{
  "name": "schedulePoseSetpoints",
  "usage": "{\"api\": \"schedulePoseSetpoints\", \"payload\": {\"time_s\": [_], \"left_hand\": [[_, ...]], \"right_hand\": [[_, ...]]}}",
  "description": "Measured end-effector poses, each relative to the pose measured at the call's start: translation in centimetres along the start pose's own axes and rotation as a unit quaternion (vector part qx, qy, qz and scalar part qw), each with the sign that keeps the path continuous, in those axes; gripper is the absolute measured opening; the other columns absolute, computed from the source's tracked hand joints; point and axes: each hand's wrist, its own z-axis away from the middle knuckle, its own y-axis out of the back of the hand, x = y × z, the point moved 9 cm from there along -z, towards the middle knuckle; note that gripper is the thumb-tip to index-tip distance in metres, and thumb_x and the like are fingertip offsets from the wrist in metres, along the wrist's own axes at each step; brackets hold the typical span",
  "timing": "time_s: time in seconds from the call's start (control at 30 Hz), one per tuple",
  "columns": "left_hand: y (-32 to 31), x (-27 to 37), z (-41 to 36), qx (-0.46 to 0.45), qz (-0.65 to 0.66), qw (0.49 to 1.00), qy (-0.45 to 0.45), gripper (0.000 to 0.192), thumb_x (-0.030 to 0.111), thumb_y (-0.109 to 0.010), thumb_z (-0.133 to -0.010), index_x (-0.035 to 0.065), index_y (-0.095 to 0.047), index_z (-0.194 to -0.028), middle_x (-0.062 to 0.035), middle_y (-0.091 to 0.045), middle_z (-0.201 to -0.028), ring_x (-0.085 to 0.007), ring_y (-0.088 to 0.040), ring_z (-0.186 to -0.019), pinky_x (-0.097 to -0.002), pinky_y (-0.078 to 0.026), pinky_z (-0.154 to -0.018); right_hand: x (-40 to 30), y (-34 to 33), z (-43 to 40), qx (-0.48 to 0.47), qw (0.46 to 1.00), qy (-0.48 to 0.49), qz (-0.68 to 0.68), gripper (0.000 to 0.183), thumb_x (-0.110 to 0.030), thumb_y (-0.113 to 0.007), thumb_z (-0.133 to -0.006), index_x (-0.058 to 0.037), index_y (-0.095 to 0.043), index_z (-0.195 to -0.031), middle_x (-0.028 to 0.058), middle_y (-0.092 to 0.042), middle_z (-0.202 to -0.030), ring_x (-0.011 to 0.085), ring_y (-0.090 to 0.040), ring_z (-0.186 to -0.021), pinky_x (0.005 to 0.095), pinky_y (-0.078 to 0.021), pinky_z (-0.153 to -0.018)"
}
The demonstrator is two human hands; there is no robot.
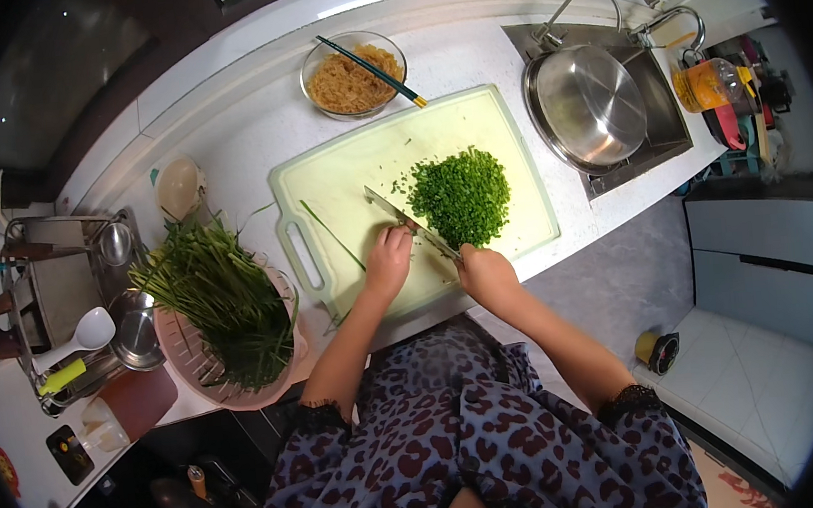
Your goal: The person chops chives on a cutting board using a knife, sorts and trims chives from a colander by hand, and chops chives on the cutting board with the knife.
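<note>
My right hand (487,273) grips the handle of a kitchen knife (382,204). Its blade slants up and left across a pale green cutting board (342,162). Against the blade rest the curled fingers of my left hand (389,255); whether they pinch anything is hidden. Just right of the blade lies a heap of finely chopped green leaves (463,196), probably chives. One long green blade (333,232) is on the board, left of my left hand. A pink colander (178,354) at the left holds a large bunch of uncut long greens (224,304).
Behind the board stands a glass bowl of brownish noodle-like strands (357,79), with dark chopsticks (370,69) across it. A steel pan (592,107) sits over the sink (663,101). Farther left are a small bowl (180,188), a wire rack (18,284) and a white spoon (90,330).
</note>
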Motion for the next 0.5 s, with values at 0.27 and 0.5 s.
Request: {"api": "schedulePoseSetpoints", "payload": {"time_s": [0.27,0.5], "left_hand": [[0.1,0.2,-0.1,0.008,0.017,1.000,0.001,0.009,0.002,-0.056,-0.073,-0.0008,-0.057,-0.081,-0.0109,-0.057,-0.091,-0.0281,-0.053,-0.086,-0.0352,-0.045,-0.075],[0.2,0.1,0.6,-0.006,0.032,0.999,0.008,0.012,0.003,-0.054,-0.070,0.0020,-0.056,-0.082,-0.0102,-0.055,-0.100,-0.0260,-0.053,-0.092,-0.0331,-0.046,-0.078]], "right_hand": [[0.4,-3.0,-1.5,0.008,1.000,-0.023,-0.017,0.012,-0.010,-0.054,-0.075,0.0020,-0.053,-0.072,0.0231,-0.058,-0.067,0.0380,-0.058,-0.065,0.0453,-0.0466,-0.060],[0.0,-2.3,-2.3,0.052,0.998,-0.019,-0.010,0.010,-0.008,-0.054,-0.073,0.0022,-0.052,-0.072,0.0239,-0.058,-0.065,0.0381,-0.059,-0.062,0.0454,-0.0477,-0.058]]}}
